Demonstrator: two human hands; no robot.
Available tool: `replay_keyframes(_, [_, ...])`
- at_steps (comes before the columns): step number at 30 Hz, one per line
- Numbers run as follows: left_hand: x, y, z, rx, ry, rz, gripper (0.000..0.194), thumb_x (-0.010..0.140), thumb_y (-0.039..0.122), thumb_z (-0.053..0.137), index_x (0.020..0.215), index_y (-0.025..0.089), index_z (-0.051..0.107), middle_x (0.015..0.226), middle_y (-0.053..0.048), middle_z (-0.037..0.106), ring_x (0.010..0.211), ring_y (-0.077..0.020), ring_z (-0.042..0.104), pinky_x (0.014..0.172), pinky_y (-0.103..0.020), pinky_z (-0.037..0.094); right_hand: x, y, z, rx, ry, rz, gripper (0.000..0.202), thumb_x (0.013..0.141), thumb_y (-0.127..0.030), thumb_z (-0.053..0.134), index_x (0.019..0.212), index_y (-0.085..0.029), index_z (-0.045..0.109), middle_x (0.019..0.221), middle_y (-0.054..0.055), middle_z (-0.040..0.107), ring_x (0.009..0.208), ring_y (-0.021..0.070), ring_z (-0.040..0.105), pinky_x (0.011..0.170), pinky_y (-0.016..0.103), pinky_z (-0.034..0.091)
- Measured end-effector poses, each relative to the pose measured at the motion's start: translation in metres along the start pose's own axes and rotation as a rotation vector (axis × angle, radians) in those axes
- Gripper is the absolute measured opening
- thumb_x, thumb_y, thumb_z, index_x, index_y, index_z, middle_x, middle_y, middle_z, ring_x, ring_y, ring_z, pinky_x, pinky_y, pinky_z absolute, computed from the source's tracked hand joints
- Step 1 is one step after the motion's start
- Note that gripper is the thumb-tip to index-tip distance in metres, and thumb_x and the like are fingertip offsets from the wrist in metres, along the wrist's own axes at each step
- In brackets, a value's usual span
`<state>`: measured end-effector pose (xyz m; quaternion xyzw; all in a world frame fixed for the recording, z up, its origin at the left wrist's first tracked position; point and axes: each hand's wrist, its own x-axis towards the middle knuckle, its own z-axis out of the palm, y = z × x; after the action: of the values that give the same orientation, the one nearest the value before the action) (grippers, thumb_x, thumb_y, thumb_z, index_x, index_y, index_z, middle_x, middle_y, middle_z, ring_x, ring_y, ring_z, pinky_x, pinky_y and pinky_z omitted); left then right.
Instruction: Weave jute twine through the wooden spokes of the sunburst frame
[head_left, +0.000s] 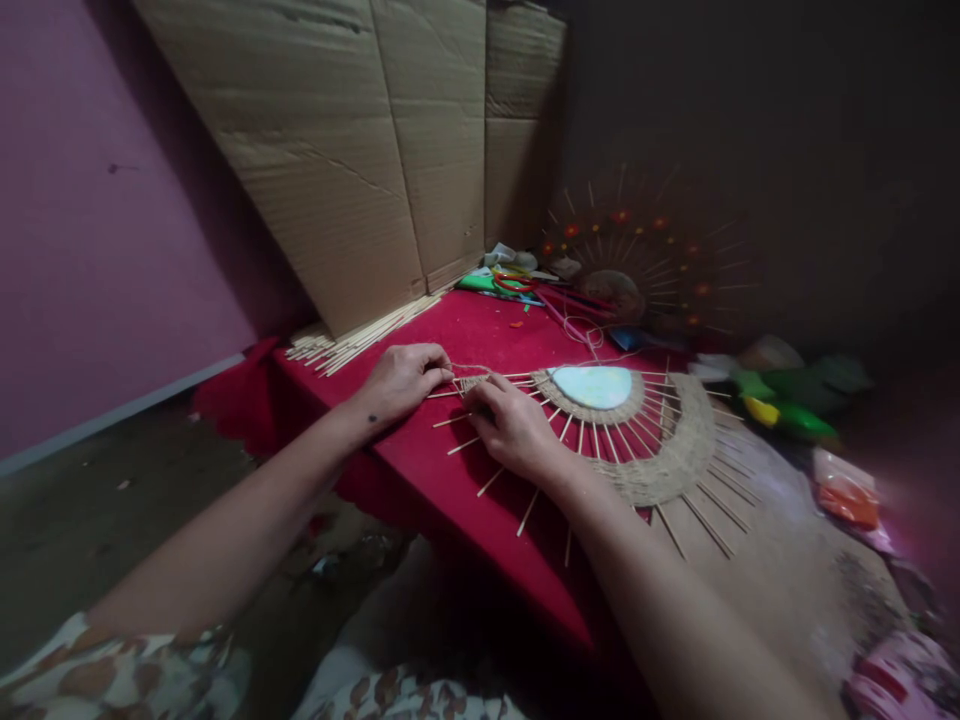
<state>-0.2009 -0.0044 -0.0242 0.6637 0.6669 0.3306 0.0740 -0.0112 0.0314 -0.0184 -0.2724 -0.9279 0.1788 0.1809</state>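
A half-round piece with a pale blue-white centre (592, 387) lies on the red cloth, thin sticks fanning out from it. Jute twine weaving (686, 455) forms a wide band across the sticks on the right side. At the left end, my left hand (411, 382) pinches the twine or a stick tip; the fingers hide which. Close beside it, my right hand (512, 418) is curled over the woven band, its fingertips closed on the twine among the sticks. A loose length of twine (592, 340) loops over the cloth behind the piece.
Large cardboard sheets (330, 150) stand behind the table. Loose sticks (360, 335) lie along their base. Scissors with red handles (514, 282) sit among scraps at the back. A second stick fan with red flowers (637, 235) leans behind. Coloured packets (847, 490) lie on the right.
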Motion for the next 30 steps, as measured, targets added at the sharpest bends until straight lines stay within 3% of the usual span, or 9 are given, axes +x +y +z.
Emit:
replay_keyframes(7, [0.000, -0.006, 0.004, 0.048, 0.054, 0.024, 0.014, 0.078, 0.025, 0.053, 0.078, 0.018, 0.065, 0.079, -0.003, 0.067, 0.075, -0.0162, 0.059, 0.070, -0.028, 0.043, 0.005, 0.003, -0.001, 0.077, 0.065, 0.002, 0.016, 0.087, -0.016, 0.049, 0.098, -0.016, 0.061, 0.093, 0.006, 0.065, 0.081, 0.0145, 0.058, 0.075, 0.026, 0.043])
replay_keyframes(13, [-0.002, -0.007, 0.004, 0.061, 0.068, 0.011, 0.016, 0.076, 0.023, 0.051, 0.078, 0.017, 0.066, 0.081, -0.005, 0.066, 0.075, -0.0176, 0.058, 0.071, -0.030, 0.044, 0.026, -0.013, -0.006, -0.243, -0.053, 0.121, 0.033, 0.088, -0.021, 0.045, 0.118, -0.023, 0.058, 0.098, 0.008, 0.070, 0.087, 0.0210, 0.065, 0.073, 0.031, 0.045])
replay_keyframes(19, [-0.003, -0.003, 0.001, 0.041, 0.077, -0.023, 0.016, 0.075, 0.020, 0.051, 0.077, 0.016, 0.066, 0.080, -0.005, 0.066, 0.075, -0.0177, 0.058, 0.071, -0.030, 0.044, 0.044, -0.022, 0.001, -0.541, -0.166, 0.186, 0.029, 0.095, -0.024, 0.033, 0.109, -0.022, 0.059, 0.091, 0.012, 0.071, 0.086, 0.0248, 0.068, 0.069, 0.033, 0.047])
replay_keyframes(30, [-0.010, -0.008, 0.000, -0.029, 0.125, -0.041, 0.011, 0.070, 0.015, 0.048, 0.062, 0.017, 0.055, 0.080, -0.004, 0.061, 0.076, -0.0158, 0.056, 0.073, -0.029, 0.045, 0.046, -0.028, 0.000, -0.571, -0.241, 0.154, 0.026, 0.095, -0.016, 0.032, 0.110, -0.017, 0.054, 0.099, 0.017, 0.069, 0.094, 0.0236, 0.066, 0.079, 0.034, 0.046])
